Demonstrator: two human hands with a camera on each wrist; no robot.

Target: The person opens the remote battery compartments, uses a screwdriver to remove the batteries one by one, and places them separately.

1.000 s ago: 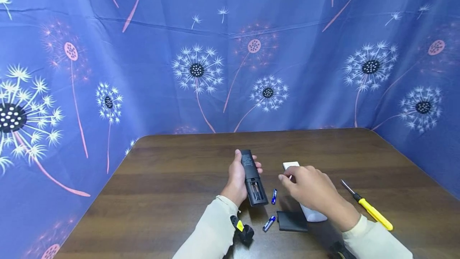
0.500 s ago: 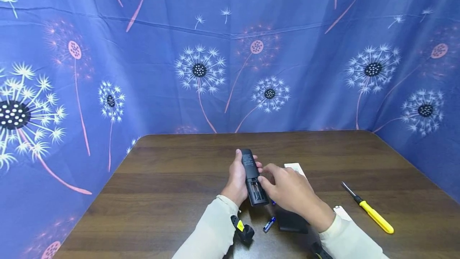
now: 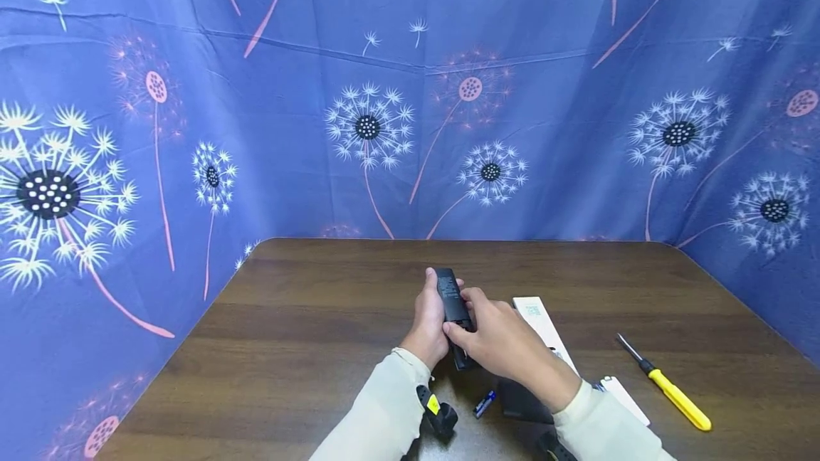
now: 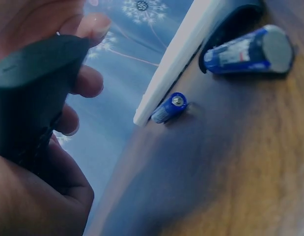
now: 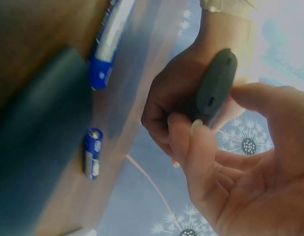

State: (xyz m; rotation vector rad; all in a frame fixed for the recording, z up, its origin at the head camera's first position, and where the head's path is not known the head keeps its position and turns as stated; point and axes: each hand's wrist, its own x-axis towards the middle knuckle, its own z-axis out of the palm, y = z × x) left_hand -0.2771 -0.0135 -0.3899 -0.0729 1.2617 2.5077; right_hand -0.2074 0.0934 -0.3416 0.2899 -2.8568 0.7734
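Note:
A black remote control (image 3: 450, 297) is held by my left hand (image 3: 426, 322), back side up, thumb along its left edge. My right hand (image 3: 506, 340) grips the same remote from the right, thumb across the lower part, fingers at the far side. That thumb and hand cover most of the battery compartment. In the right wrist view, the end of the remote (image 5: 218, 81) sits between thumb and fingers. A blue battery (image 3: 485, 404) lies on the table below the hands. The left wrist view shows this larger battery (image 4: 240, 54) and a second one (image 4: 170, 108).
A flat black rectangular piece (image 3: 520, 400) lies partly under my right forearm. Behind that arm is a long white box (image 3: 538, 319) with a printed code. A small white piece (image 3: 626, 400) and a yellow-handled screwdriver (image 3: 679, 397) lie on the wooden table (image 3: 320, 333) farther right.
My right hand has come left from over the white box to the remote, and now grips it and covers the compartment. The left hand keeps its hold. The head view has shifted slightly.

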